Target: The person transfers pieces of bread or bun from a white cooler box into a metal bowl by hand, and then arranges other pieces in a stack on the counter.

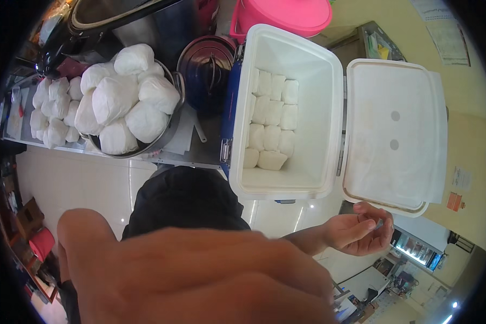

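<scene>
My right hand [360, 231] hangs palm up beside the lower corner of the cooler lid [393, 170], its fingers loosely curled. It appears to hold nothing. My left arm [178, 267] is bent across the bottom, very near the camera and blurred; its hand cannot be made out clearly. Before me stands a blue and white cooler box [316, 162] with its lid swung back to the right. White bundles [273, 111] sit in rows along its left side. Larger white bundles [115, 99] are heaped in a metal pot [174, 117] on the left.
More white bundles [56, 107] lie on the metal worktop [208, 152] at the left. Behind are a dark lidded pot [208, 81] and a pink lidded bucket [287, 16]. A yellow wall [465, 133] stands right of the lid. Tiled floor [85, 178] lies below.
</scene>
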Tool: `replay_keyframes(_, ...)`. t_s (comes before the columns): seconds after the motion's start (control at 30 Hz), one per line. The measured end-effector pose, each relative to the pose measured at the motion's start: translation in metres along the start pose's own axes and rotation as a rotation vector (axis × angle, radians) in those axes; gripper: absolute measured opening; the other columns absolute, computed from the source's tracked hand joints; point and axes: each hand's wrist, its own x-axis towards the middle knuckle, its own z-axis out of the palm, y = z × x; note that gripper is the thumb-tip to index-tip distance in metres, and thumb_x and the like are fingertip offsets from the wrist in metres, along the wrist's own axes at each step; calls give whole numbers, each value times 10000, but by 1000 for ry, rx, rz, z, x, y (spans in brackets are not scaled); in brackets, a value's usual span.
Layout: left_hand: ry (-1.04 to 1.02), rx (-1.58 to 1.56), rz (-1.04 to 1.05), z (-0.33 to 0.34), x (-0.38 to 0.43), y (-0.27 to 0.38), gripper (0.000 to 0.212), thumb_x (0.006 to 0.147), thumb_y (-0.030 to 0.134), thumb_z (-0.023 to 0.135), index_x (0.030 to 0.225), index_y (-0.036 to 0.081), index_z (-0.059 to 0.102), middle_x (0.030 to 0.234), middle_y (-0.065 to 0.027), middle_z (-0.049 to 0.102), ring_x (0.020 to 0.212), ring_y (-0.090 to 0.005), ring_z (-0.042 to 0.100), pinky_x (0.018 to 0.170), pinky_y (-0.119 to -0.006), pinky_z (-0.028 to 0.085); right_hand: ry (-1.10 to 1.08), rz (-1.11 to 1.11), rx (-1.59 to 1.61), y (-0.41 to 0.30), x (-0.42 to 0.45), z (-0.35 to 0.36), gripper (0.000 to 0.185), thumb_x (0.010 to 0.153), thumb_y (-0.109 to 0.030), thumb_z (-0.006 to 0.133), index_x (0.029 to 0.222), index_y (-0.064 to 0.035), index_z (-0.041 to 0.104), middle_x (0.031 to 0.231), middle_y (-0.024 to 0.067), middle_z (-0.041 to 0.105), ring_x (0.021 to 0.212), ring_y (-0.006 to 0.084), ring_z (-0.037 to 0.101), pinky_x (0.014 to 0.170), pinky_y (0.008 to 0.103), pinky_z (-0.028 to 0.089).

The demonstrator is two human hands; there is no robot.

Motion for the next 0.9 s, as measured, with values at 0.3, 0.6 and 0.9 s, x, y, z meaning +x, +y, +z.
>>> replay_keyframes(0.3, -269, -9, 244, -60, -119, 45, 875, 777, 599, 808, 1262, -98, 595, 1255, -314, 584, 1120, -433, 617, 899, -477, 531, -68, -69, -35, -5, 10, 37, 297, 966, -98, 573, 1174, 99, 496, 992, 243, 544, 617, 227, 509, 502, 318, 420)
replay_keyframes(0.6, 489, 421, 258, -134, -316, 83, 776, 767, 448, 875, 1286, -46, 576, 1240, -153, 638, 1087, -226, 615, 915, -369, 487, -238, -87, 838, -142, -5, 130, 549, 929, -259, 735, 1321, 61, 521, 1166, 260, 622, 969, 346, 666, 763, 428, 579)
replay_keyframes(0.9, 1234, 1626, -225, -300, -410, 57, 724, 727, 292, 868, 1304, -5, 548, 1298, -182, 579, 1174, -347, 544, 976, -447, 470, -1326, 756, 632, -338, -190, 381, 273, 906, -174, 725, 1139, -41, 677, 986, 56, 686, 851, 124, 627, 715, 289, 521)
